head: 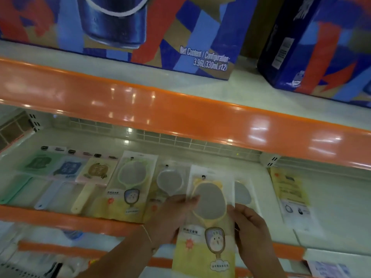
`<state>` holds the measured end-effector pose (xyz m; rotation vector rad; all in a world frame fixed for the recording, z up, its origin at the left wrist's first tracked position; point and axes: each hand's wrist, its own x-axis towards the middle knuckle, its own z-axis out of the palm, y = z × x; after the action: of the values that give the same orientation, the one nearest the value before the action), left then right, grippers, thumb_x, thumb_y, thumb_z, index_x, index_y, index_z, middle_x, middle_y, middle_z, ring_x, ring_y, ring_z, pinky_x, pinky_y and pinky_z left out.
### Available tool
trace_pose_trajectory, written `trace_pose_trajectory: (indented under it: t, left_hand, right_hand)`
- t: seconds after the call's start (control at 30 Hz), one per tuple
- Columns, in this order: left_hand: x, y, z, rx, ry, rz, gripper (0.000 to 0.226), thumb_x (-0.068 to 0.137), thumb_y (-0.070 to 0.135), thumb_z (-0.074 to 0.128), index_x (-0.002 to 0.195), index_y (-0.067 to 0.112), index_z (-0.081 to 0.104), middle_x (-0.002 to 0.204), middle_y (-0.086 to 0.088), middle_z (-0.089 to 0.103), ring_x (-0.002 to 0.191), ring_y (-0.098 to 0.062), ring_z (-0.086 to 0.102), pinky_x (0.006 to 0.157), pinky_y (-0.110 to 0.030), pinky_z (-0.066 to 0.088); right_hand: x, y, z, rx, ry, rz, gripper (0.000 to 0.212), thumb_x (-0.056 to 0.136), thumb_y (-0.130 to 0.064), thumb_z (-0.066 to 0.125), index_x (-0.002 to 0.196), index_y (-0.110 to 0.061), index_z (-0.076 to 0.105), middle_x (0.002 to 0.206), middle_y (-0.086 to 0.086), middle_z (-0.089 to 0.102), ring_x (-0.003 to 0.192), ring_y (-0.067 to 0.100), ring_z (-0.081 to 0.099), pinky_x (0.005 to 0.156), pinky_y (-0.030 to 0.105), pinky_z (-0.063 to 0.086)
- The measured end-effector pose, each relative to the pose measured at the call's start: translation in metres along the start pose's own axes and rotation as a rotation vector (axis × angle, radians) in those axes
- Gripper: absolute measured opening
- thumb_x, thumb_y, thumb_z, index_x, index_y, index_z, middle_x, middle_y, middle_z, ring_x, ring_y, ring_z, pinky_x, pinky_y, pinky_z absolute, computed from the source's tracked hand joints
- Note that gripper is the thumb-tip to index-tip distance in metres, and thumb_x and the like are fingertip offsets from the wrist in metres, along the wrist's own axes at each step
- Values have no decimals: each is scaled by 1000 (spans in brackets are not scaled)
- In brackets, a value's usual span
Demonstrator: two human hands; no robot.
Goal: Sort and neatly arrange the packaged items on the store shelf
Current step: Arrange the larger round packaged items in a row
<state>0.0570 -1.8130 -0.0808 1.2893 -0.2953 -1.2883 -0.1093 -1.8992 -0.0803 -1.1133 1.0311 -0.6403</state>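
Over the near edge of the white shelf [331,197], the left hand [176,215] and right hand [251,229] each pinch a side edge of a yellow hand-mirror packet [210,217], right of the other mirror packets [132,183]. It looks light, flat, slippery and breakable, best held by its edges. Orange shelf rails [180,109] run across, with drink cartons [140,31] stacked above.

Both forearms reaching in from below, left hand [176,213] and right hand [251,231] facing each other with fingers curled, each gripping one side edge of the same flat package [208,221].
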Motion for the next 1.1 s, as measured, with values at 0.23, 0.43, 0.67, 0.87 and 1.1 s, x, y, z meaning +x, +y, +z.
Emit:
trace_pose_trajectory:
  t: [0.23,0.43,0.67,0.87,1.1]
  left_hand:
    - [19,-13,62,188,70,85,24,94,39,56,86,21,71,77,11,74,70,0,68,58,-13,50]
    - [34,-21,101,287,204,120,30,96,47,49,79,27,64,78,10,64,70,-4,57,54,-15,45]
    - [56,-36,101,881,263,502,24,98,39,46,112,25,59,101,9,64,92,-7,60,80,-18,48]
    - [63,-70,64,1536,338,760,47,93,48,36,118,18,61,135,-8,53,127,-29,48,104,-44,41]
    - [64,-81,61,1710,307,769,50,92,49,41,128,19,58,144,-4,46,141,-27,31,115,-51,24]
  right_hand:
    - [14,-12,-54,31,24,30,42,69,-40,75,73,-4,54,67,15,36,64,26,34,58,38,28]
    - [31,-18,-84,-84,-47,27,8,85,-20,71,91,-16,74,87,19,73,84,44,67,81,57,53]
    - [75,-23,-114,-147,97,-12,15,88,-9,68,100,-17,71,85,8,76,82,28,72,77,45,59]
    - [105,-27,-124,-264,118,-79,40,89,-9,66,128,-12,57,81,5,72,77,23,69,69,41,57]
    - [118,-17,-108,-653,125,-130,55,92,-21,60,144,-14,42,116,15,67,98,27,65,80,35,55]
